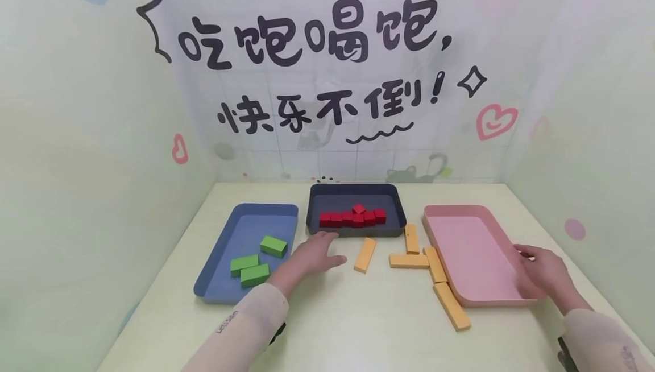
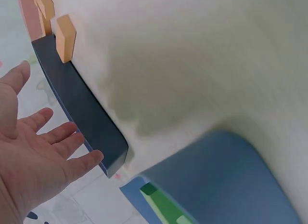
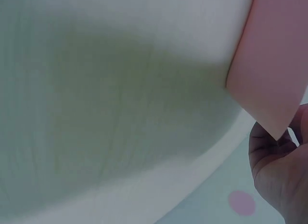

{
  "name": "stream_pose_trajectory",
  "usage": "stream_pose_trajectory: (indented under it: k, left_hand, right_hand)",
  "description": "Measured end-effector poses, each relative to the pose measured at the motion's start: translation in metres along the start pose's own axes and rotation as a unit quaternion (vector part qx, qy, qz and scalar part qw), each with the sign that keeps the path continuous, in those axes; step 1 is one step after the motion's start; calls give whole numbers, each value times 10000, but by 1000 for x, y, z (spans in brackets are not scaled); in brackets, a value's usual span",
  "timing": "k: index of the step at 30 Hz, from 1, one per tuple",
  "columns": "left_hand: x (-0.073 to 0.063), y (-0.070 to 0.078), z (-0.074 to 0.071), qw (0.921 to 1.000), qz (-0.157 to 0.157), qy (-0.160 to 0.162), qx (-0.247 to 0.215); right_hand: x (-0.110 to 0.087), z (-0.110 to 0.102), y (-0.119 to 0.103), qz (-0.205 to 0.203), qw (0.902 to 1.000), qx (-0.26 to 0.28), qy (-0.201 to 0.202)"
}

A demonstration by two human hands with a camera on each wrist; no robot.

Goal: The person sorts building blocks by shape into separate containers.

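In the head view my left hand (image 1: 314,254) hovers in front of the dark navy tray (image 1: 356,231), fingers stretched and thumb spread, with nothing in its grasp. An orange block (image 1: 365,255) lies just right of that thumb. On the right side, my right hand (image 1: 547,272) grips the rim of the pink tray (image 1: 468,247); the right wrist view shows fingers (image 3: 262,149) curled around the tray's edge. No blocks lie in this pink tray. Several orange blocks (image 1: 409,261) lie along its left side on the table.
A blue tray (image 1: 217,269) at the left holds three green blocks (image 1: 255,275). Several red cubes (image 1: 357,220) are grouped inside the navy tray. Printed curtain walls (image 1: 327,161) border the pale table (image 1: 358,326) at the back and sides.
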State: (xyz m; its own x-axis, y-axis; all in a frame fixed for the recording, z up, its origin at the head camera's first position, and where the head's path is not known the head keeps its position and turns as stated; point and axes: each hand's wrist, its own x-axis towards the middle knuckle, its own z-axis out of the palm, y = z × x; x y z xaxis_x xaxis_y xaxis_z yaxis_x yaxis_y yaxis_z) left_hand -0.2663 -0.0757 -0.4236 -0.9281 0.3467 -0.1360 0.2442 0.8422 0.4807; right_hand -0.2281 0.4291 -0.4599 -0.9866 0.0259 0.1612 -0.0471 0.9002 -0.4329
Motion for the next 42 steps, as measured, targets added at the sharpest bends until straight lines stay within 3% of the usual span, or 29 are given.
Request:
stream_pose_trajectory:
  k: [11, 17, 23, 32, 37, 42]
  left_hand:
    - [6, 8, 15, 9997, 119, -214, 52]
    - [14, 20, 23, 9990, 267, -304, 196]
    - [23, 27, 28, 9987, 306, -261, 323]
    - [34, 35, 26, 9974, 389, -273, 542]
    - [36, 40, 24, 9966, 483, -353, 558]
    - [38, 43, 23, 9964, 517, -422, 518]
  right_hand:
    - [-9, 15, -24, -168, 9994, 204, 236]
    - [-12, 15, -22, -73, 9993, 367, 71]
    - [-13, 21, -16, -205, 9995, 141, 203]
    - [-15, 24, -17, -134, 9990, 329, 254]
    - [-17, 19, -17, -18, 9985, 551, 20]
    - [-13, 1, -11, 32, 9925, 1015, -682]
